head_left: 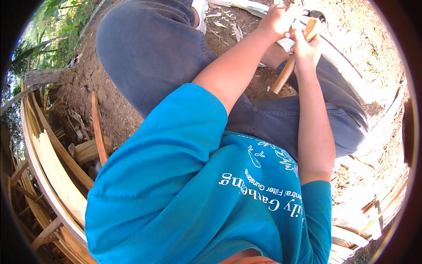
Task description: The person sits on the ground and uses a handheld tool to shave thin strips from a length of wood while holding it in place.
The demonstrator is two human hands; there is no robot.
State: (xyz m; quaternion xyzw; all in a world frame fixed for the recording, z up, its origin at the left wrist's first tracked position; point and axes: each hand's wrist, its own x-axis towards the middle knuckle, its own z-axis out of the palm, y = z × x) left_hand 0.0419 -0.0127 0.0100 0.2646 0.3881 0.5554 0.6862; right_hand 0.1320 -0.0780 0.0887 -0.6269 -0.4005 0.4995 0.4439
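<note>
My right hand (306,50) is closed around a tool's smooth wooden handle (283,78), whose butt end slants down toward my lap. The handle's upper end shows above the fingers; I cannot make out the tool's working end. My left hand (278,22) is closed just beside it, at the top of the view, the two hands nearly touching. What its fingers hold is hidden. A pale strip of wood (246,5) reaches toward the left hand from the left. A small dark object (317,16) lies just beyond the handle.
My bent legs in dark trousers (145,53) frame the hands. Pale shavings (217,24) litter the bare soil ahead. Long split wooden strips (52,154) lean at the left beside a short log (88,149) and an upright stick (97,127). More strips (347,235) lie at lower right.
</note>
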